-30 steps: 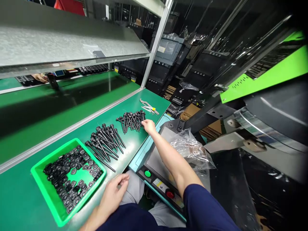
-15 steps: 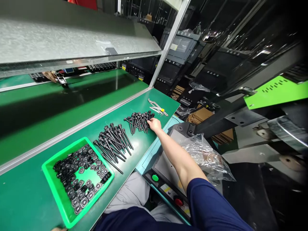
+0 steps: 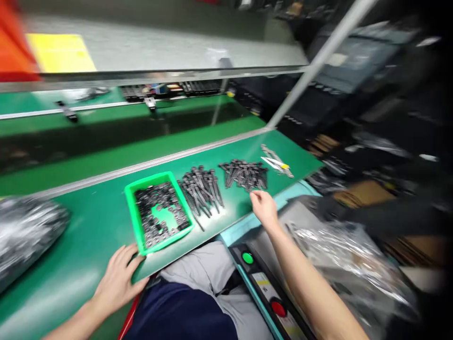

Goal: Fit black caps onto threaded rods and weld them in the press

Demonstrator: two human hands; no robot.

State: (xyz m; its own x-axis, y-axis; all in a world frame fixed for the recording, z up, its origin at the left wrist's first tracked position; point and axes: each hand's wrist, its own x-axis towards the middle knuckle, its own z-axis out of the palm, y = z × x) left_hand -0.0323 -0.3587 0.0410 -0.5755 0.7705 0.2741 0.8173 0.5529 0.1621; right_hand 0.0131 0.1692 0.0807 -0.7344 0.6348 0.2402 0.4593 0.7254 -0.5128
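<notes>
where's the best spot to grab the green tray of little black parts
Probably the near short wall of the green tray, the end closest to the left hand, which rests flat on the green bench just in front of it. The tray is shallow with a raised rim, so thumb over the rim and fingers beneath fits. The right long side is crowded by a pile of black pins.

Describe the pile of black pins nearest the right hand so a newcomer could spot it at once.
On the green bench, right of the green tray, lie two heaps of black pins. The wanted heap is the farther right one, just beyond the right hand and beside the yellow-tipped metal tool.
</notes>
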